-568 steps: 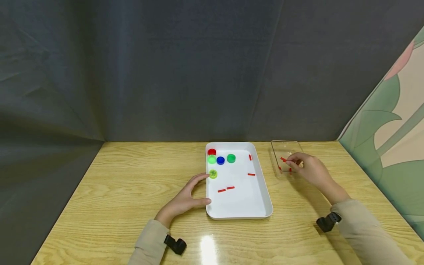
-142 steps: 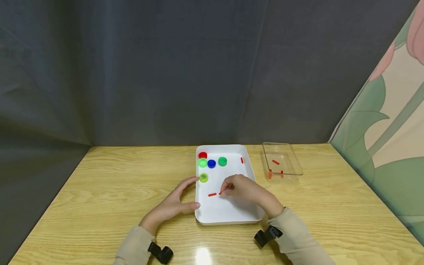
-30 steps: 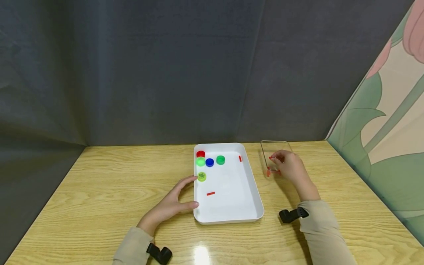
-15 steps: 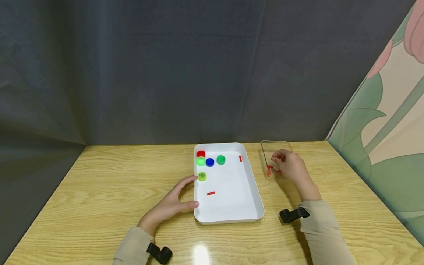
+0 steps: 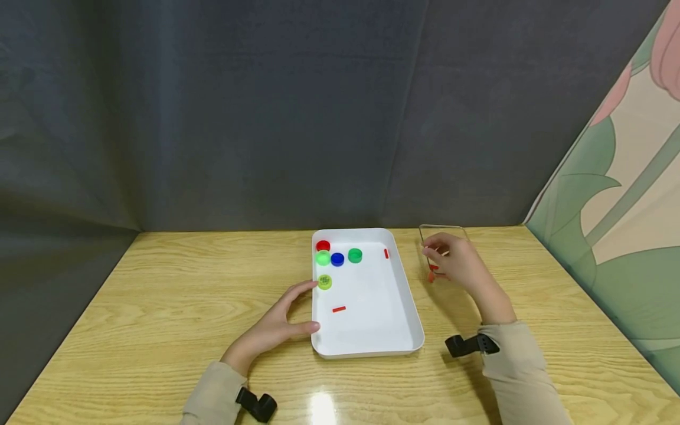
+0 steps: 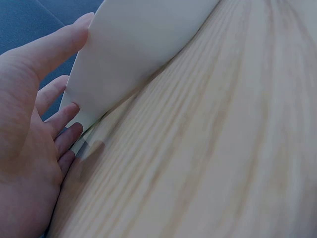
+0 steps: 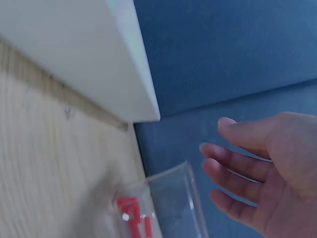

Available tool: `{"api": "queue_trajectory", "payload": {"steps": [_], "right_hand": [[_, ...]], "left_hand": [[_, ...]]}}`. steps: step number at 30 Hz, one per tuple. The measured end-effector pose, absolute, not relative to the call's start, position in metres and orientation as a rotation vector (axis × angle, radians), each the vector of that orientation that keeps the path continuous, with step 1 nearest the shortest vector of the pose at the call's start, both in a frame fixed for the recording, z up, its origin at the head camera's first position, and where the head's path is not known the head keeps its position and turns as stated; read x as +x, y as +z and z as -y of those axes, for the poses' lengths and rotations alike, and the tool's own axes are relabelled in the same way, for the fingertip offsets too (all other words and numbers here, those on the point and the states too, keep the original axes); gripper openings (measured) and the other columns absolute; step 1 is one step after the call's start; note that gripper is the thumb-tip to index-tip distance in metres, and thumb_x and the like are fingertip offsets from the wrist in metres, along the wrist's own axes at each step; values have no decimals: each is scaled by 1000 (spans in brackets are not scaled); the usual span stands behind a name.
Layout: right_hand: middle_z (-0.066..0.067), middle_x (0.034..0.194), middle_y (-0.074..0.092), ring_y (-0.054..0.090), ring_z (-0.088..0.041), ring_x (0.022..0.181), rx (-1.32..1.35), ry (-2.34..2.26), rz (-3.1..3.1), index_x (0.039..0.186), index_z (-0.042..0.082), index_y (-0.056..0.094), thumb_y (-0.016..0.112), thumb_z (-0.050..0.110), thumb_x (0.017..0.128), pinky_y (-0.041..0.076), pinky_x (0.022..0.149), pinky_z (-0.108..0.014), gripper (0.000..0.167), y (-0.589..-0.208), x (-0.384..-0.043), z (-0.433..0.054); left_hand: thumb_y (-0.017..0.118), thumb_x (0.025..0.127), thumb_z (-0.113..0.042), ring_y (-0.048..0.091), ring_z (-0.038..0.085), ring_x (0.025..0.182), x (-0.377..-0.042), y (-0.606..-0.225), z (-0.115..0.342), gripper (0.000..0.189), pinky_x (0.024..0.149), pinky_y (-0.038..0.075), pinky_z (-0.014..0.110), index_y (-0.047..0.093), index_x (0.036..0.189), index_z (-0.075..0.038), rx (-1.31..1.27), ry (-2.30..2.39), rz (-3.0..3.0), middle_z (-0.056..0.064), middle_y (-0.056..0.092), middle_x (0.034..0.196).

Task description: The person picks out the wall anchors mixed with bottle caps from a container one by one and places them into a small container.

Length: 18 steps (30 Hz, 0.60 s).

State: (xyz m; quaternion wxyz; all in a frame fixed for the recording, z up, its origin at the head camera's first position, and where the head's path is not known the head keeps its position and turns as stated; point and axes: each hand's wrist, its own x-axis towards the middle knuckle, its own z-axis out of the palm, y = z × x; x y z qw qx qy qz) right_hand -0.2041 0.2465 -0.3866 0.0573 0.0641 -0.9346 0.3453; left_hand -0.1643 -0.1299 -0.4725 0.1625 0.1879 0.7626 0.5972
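Observation:
My left hand rests at the left side of a white tray, thumb and fingers touching its edge. The left wrist view shows those fingers spread along the tray's outer wall. Over a clear plastic box, my right hand hovers with thumb and fingers apart and nothing between them, as the right wrist view confirms. Short red sticks lie at the near end of the box, partly hidden by the hand in the head view. Inside the tray are one red stick near the front and another red stick at upper right.
Round caps sit at the tray's left and back: a red cap, light green cap, blue cap, green cap and yellow-green cap. A dark curtain stands behind the wooden table.
Since the earliest frames, two red sticks have left the tray. My right hand has let go of a red stick into the box and shifted slightly left. The left hand stays put.

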Motion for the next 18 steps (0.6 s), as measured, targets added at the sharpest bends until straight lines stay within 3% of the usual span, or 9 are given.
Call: {"api": "queue_trajectory", "payload": {"steps": [3,8,15,18], "right_hand": [[-14,96,68,63,-27,81,241,1075,2838,112,1,68,65,16,97,54,59,-32,20,-383,-202,-239],[-12,96,69,61,-26,70,339,1103,2838,109,1,69,67,13,96,50,54,-31,18,-381,-200,-226],[-7,97,70,62,-22,85,408,1097,2813,106,4,72,69,12,94,52,68,-33,14,-382,-197,-208],[-6,97,70,62,-22,84,408,1148,2797,104,4,72,70,10,93,53,70,-34,13,-384,-195,-199]], "left_hand": [[79,85,-25,12,28,149,-165,-473,130,79,116,8,62,38,152,-25,537,1704,-2174,0,25,160],[80,85,-25,12,27,149,-165,-473,130,79,116,8,62,38,152,-26,533,1705,-2172,0,25,160],[79,86,-23,13,27,149,-165,-474,129,78,116,9,62,38,152,-26,527,1710,-2169,0,25,160],[79,86,-22,13,27,149,-165,-473,129,78,116,9,62,38,152,-26,522,1706,-2172,-1,25,160]]}}
